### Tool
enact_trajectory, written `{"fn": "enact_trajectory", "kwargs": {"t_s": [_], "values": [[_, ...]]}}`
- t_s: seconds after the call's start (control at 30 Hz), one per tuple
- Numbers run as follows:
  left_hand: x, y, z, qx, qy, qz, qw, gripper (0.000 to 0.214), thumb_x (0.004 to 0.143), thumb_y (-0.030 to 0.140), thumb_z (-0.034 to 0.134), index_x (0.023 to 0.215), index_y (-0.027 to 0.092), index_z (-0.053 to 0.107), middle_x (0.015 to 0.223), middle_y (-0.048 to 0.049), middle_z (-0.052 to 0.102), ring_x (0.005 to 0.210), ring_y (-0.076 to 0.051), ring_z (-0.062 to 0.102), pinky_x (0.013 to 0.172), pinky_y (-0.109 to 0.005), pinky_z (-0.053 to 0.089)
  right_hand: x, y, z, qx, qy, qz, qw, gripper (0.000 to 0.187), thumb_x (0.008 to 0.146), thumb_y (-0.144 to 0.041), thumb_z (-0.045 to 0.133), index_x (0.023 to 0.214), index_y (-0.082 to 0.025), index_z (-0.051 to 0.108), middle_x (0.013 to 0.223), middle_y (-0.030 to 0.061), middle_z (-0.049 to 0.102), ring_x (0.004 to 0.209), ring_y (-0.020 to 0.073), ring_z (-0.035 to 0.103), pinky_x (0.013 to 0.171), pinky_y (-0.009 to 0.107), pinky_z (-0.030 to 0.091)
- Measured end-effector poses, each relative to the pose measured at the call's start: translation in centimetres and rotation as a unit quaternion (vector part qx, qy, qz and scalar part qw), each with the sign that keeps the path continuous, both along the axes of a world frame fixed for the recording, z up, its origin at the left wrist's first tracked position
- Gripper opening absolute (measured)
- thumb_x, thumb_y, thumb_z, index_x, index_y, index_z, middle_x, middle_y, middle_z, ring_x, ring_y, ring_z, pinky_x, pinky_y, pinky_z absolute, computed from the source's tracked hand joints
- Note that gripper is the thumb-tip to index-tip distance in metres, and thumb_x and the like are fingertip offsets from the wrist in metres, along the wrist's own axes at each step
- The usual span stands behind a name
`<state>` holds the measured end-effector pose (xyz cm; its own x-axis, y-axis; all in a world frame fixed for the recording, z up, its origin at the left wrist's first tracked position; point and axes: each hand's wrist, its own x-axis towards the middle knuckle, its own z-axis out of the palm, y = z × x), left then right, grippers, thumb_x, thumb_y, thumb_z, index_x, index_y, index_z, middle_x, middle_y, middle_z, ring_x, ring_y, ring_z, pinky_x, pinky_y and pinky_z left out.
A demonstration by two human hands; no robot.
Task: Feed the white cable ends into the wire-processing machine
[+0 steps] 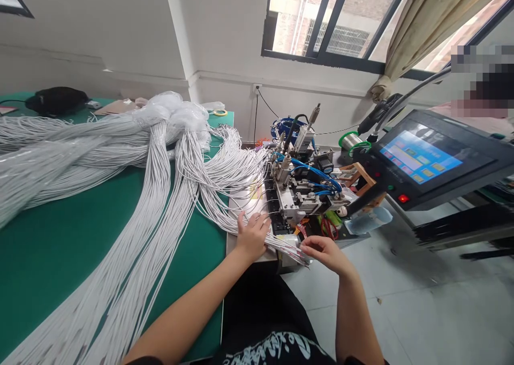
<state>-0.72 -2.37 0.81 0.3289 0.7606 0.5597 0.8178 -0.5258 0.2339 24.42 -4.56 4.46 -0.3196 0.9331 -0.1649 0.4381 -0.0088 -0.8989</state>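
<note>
My left hand [252, 237] rests on a bundle of thin white cables [231, 223] at the front of the machine, its fingers spread and the thumb apart. Beyond it the loose cable ends [295, 252] point right, over the bench's front edge. My right hand [324, 253] is beside those ends, thumb and forefinger drawn together in a pinch; whatever is between the tips is too small to make out. Just past both hands stands a bench machine [293, 194] with metal cylinders and blue air hoses. Several single cables run toward its left side.
More cable bundles [160, 167], partly in clear plastic, spread over the green table [120, 215]. On the right are a control screen [421, 153] on an arm, a solder wire spool [354, 142] and a clear plastic bin [369, 221]. Another person [477, 108] is at the far right.
</note>
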Motion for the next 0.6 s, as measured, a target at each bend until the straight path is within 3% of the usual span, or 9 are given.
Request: {"fn": "enact_trajectory", "kwargs": {"t_s": [0.2,0.43,0.6], "values": [[-0.3,0.1,-0.5,0.005,-0.005,-0.031,0.999,0.040,0.071,0.011,0.054,0.108,0.025,0.060,0.111,-0.0070,0.066,0.103,-0.027,0.056,0.103,-0.058,0.013,0.2,0.0,-0.2,-0.006,-0.019,0.027,0.999,0.027,0.073,-0.044,0.069,0.075,-0.018,0.073,0.069,0.0030,0.064,0.063,0.0167,0.054,0.055,0.025,0.041],[-0.5,0.5,-0.3,0.030,0.020,-0.145,0.989,0.046,0.073,0.006,0.043,0.113,0.023,0.058,0.096,-0.0041,0.067,0.084,-0.018,0.060,0.098,-0.043,0.025,-0.2,0.4,0.3,0.028,0.016,-0.036,0.999,0.030,0.081,-0.046,0.060,0.074,-0.018,0.069,0.065,0.0017,0.060,0.059,0.0150,0.050,0.052,0.025,0.039],[-0.6,0.5,-0.2,0.054,0.024,-0.151,0.987,0.041,0.080,0.008,0.040,0.115,0.021,0.057,0.089,-0.0034,0.068,0.078,-0.016,0.060,0.094,-0.040,0.026,-0.5,1.3,-1.5,0.008,0.061,-0.088,0.994,0.034,0.081,-0.050,0.060,0.079,-0.017,0.069,0.064,0.0002,0.057,0.046,0.0098,0.042,0.043,0.023,0.033]]}}
